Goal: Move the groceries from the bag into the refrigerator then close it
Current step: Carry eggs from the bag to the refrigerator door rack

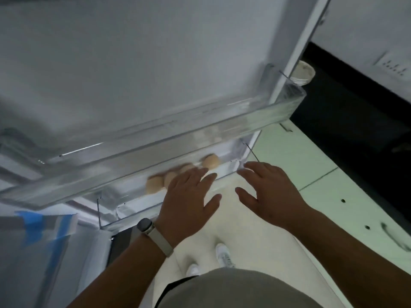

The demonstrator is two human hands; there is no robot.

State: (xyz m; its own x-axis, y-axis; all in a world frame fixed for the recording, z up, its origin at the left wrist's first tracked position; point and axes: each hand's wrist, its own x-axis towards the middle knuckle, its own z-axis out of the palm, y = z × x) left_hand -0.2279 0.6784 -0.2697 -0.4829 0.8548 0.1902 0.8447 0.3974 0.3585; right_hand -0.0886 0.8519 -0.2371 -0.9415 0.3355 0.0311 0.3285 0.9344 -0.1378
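Observation:
The open refrigerator door (138, 63) fills the upper left, its white inner face towards me. Two clear door bins hang on it: an upper bin (222, 127) holding nothing I can see, and a lower bin (231, 168) with several pale brown eggs (211, 162) in a row. My left hand (189, 196), with a grey watch on the wrist, is spread flat over the lower bin's front edge, partly covering the eggs. My right hand (266, 192) hovers open just right of that bin. Neither hand holds anything. No bag is in view.
A lower compartment with blue tape (44, 225) sits at the left. A black countertop (347, 121) with a white cup (303, 73) lies to the right, above white cabinet fronts with a handle (393, 238). My white shoes (224, 255) stand on the pale floor.

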